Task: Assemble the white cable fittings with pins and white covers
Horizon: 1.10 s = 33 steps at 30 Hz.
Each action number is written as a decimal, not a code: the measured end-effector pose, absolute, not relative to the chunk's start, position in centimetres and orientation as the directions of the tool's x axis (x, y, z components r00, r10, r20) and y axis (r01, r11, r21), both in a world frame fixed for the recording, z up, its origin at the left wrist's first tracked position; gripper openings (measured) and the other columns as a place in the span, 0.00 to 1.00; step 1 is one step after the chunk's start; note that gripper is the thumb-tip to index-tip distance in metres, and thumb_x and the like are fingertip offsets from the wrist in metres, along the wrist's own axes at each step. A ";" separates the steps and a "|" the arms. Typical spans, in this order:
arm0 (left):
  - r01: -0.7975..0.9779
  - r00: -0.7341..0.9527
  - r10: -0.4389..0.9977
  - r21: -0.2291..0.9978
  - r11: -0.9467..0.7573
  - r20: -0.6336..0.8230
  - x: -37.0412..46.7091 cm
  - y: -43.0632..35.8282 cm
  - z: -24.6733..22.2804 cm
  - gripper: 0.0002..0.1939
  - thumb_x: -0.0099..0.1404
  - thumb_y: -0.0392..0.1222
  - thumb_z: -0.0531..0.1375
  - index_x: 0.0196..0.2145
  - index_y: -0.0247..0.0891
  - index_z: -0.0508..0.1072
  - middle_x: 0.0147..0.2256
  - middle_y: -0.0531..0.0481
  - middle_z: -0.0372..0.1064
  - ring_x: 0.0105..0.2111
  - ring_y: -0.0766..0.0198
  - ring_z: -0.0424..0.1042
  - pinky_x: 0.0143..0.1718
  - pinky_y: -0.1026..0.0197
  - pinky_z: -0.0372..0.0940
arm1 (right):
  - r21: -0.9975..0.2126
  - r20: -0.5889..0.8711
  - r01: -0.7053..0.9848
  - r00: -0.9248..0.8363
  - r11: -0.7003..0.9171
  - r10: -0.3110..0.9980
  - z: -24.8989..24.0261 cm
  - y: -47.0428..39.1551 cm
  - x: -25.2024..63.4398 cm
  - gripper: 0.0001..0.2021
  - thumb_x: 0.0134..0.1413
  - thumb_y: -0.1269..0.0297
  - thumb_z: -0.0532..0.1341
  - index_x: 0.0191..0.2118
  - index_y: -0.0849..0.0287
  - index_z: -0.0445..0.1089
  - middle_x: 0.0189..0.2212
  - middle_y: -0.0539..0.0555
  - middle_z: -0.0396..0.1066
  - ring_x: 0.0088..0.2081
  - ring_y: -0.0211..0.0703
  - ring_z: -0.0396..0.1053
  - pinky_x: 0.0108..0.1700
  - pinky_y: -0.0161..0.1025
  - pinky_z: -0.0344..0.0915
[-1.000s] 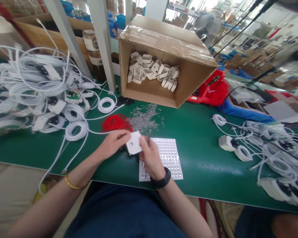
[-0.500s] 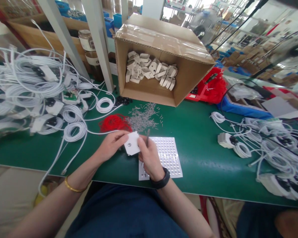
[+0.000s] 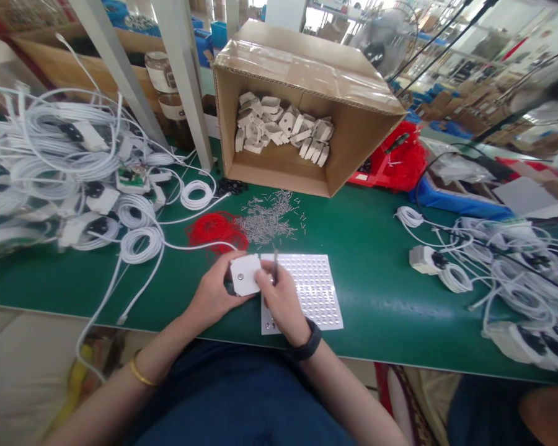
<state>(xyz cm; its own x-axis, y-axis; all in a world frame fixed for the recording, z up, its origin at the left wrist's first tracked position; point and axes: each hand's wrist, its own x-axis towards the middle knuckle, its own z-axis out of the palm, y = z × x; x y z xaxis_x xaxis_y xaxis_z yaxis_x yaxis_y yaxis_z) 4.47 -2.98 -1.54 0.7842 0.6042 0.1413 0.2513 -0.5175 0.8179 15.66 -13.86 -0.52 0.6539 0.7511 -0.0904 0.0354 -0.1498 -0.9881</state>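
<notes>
Head-cam view, looking down at a green worktop (image 3: pixel 376 260). The left hand (image 3: pixel 216 291) was closed round a small white plastic cover (image 3: pixel 244 274), held just above the worktop edge, flat face up w/ a small round spot near its left side. The right hand (image 3: pixel 281 297) pinched a thin dark pen-like tool (image 3: pixel 275 265), tip pointing up, fingers touching the cover's right edge. Just beside and partly under the right hand lay a white sheet of small round dots (image 3: pixel 314 285).

Judged step: fitting or dressing the cover face w/ a dot from the sheet. The next move would probably call for a steady left grip and fine tip control on the right.

Behind the hands: a pile of small metal pins (image 3: pixel 267 220), a red bundle (image 3: pixel 214 229), an open cardboard box (image 3: pixel 307 93) w/ more white covers. White cable coils (image 3: pixel 74 179) to the left, more at far right.
</notes>
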 end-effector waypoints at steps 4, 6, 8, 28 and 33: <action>0.275 0.826 0.558 0.809 -0.520 0.077 4.2 -3.4 -3.1 0.33 0.48 0.45 0.67 0.49 0.40 0.60 0.46 0.45 0.67 0.44 0.55 0.69 0.45 0.54 0.65 | -0.715 0.101 0.674 0.358 -0.183 0.928 0.7 -15.2 17.3 0.42 0.40 0.58 0.68 0.61 0.54 0.49 0.56 0.61 0.57 0.48 0.55 0.65 0.44 0.48 0.67; 0.266 0.835 0.538 0.772 -0.577 0.114 4.1 -3.4 -3.7 0.33 0.48 0.44 0.67 0.50 0.39 0.60 0.46 0.44 0.67 0.45 0.54 0.68 0.47 0.53 0.64 | -0.534 0.030 0.834 0.178 -0.135 0.984 1.3 -15.1 18.1 0.41 0.42 0.61 0.68 0.61 0.53 0.48 0.57 0.60 0.56 0.43 0.52 0.68 0.36 0.45 0.69; 0.258 0.840 0.522 0.739 -0.622 0.146 4.1 -3.3 -4.2 0.33 0.49 0.43 0.66 0.50 0.37 0.59 0.46 0.43 0.67 0.45 0.54 0.68 0.47 0.52 0.64 | -0.419 -0.012 0.904 0.083 -0.080 0.997 1.5 -14.8 18.7 0.37 0.45 0.61 0.67 0.60 0.54 0.51 0.54 0.60 0.59 0.37 0.49 0.69 0.30 0.41 0.67; 0.226 0.889 0.440 0.712 -0.665 0.128 4.5 -3.2 -3.7 0.31 0.51 0.45 0.66 0.50 0.39 0.59 0.46 0.45 0.66 0.44 0.56 0.68 0.44 0.56 0.66 | -0.104 0.009 0.894 0.439 -0.436 0.898 -0.1 -22.6 21.9 0.31 0.53 0.57 0.60 0.60 0.62 0.53 0.59 0.66 0.54 0.33 0.47 0.71 0.24 0.40 0.67; 0.241 0.880 0.454 0.698 -0.675 0.135 4.7 -3.3 -3.7 0.29 0.53 0.47 0.64 0.50 0.39 0.60 0.46 0.45 0.67 0.45 0.56 0.68 0.45 0.55 0.66 | -0.213 0.086 0.970 0.140 -0.119 0.986 0.7 -20.6 18.5 0.27 0.58 0.65 0.55 0.62 0.51 0.50 0.66 0.60 0.37 0.33 0.42 0.72 0.24 0.37 0.67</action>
